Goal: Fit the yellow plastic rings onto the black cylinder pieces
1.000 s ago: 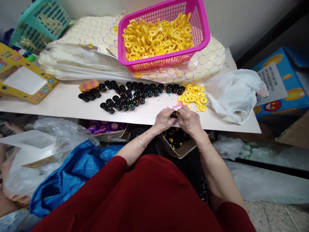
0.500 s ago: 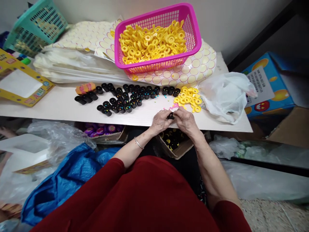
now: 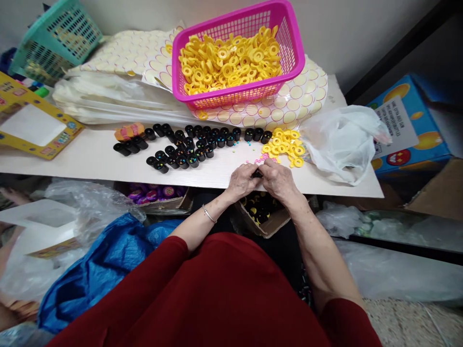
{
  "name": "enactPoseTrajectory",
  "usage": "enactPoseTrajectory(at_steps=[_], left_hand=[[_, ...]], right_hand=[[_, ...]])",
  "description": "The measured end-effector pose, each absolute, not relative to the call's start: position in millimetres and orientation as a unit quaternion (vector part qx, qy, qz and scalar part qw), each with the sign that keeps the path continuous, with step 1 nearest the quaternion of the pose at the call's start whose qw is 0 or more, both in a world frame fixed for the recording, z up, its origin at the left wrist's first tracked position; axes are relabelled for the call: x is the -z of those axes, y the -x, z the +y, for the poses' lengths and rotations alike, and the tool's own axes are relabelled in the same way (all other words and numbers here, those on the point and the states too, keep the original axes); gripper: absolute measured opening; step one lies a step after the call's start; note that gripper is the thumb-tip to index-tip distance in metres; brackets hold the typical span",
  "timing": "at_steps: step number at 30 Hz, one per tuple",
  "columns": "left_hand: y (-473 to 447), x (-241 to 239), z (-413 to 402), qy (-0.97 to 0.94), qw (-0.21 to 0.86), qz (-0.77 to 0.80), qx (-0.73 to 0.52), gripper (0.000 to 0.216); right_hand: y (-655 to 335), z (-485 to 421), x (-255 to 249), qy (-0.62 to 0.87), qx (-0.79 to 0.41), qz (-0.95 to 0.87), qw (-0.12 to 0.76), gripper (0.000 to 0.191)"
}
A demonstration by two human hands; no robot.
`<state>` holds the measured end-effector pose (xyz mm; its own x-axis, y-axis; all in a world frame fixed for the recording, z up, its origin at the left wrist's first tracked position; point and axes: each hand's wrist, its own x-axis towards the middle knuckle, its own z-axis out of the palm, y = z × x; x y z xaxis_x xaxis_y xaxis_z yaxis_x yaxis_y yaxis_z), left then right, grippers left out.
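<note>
At the front edge of the white table (image 3: 217,176), my left hand (image 3: 241,182) and my right hand (image 3: 278,178) meet around a small black cup (image 3: 257,173). Fingers of both are closed on it, and most of it is hidden by them. Just beyond my fingertips lie small pink beads (image 3: 261,159). Yellow ring pieces (image 3: 287,144) are heaped past my right hand. Off to the left stand several black cups (image 3: 193,144), some with coloured beads inside. A few loose blue beads (image 3: 249,144) lie on the table between.
Behind stands a pink basket (image 3: 238,91) full of yellow rings. A white plastic bag (image 3: 340,144) and a blue carton (image 3: 412,120) are at the right. Under the table edge sit a cardboard box (image 3: 269,230) of black-and-yellow pieces and another with purple items (image 3: 152,195).
The view has shifted slightly. Both hands stay together on the black cup, with only a small shift of the fingers.
</note>
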<state>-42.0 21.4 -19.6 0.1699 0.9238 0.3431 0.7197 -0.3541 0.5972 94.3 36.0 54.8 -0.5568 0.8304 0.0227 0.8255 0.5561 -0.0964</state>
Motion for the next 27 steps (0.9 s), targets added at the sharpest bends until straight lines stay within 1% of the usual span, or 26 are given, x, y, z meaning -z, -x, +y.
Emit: enactPoseTrajectory(at_steps=[4, 7, 8, 10, 13, 14, 16, 18, 20, 24, 27], left_hand=[[42.0, 20.4, 22.0, -0.746, 0.159, 0.548, -0.343, 0.008], [42.4, 21.9, 22.7, -0.746, 0.16, 0.541, -0.354, 0.009], [42.5, 22.4, 23.0, -0.745, 0.159, 0.54, -0.358, 0.013], [42.6, 23.3, 23.3, -0.744, 0.158, 0.54, -0.36, 0.021], [42.6, 24.1, 23.4, -0.74, 0.165, 0.544, -0.359, 0.027], [42.6, 24.1, 23.4, -0.738, 0.17, 0.545, -0.361, 0.028], [42.9, 23.8, 23.1, -0.733, 0.177, 0.544, -0.367, 0.028], [43.1, 23.1, 22.7, -0.729, 0.182, 0.545, -0.371, 0.028], [43.3, 22.4, 22.3, -0.728, 0.182, 0.547, -0.371, 0.027], [43.2, 21.2, 21.8, -0.729, 0.179, 0.548, -0.368, 0.027], [42.6, 20.3, 21.6, -0.73, 0.177, 0.549, -0.367, 0.027]], right_hand=[[-87.1, 38.5, -66.2, 0.433, -0.029, -0.901, -0.016, 0.023], [-89.7, 41.8, -63.4, 0.418, -0.055, -0.907, 0.004, 0.021], [-93.0, 43.1, -59.4, 0.418, -0.072, -0.905, 0.03, 0.021], [-103.2, 46.0, -47.2, 0.421, -0.12, -0.892, 0.113, 0.021], [-126.3, 52.3, -23.1, 0.444, -0.176, -0.833, 0.28, 0.015], [-135.3, 55.0, -14.8, 0.48, -0.164, -0.796, 0.33, 0.013], [-153.4, 60.8, 0.3, 0.57, -0.107, -0.721, 0.379, 0.011], [-169.4, 66.2, 12.4, 0.653, -0.04, -0.651, 0.385, 0.015], [-180.3, 70.0, 20.1, 0.689, -0.004, -0.621, 0.374, 0.019], [-178.1, 67.7, 18.2, 0.675, 0.008, -0.633, 0.38, 0.018], [-156.5, 57.5, 3.2, 0.63, -0.024, -0.669, 0.394, 0.015]])
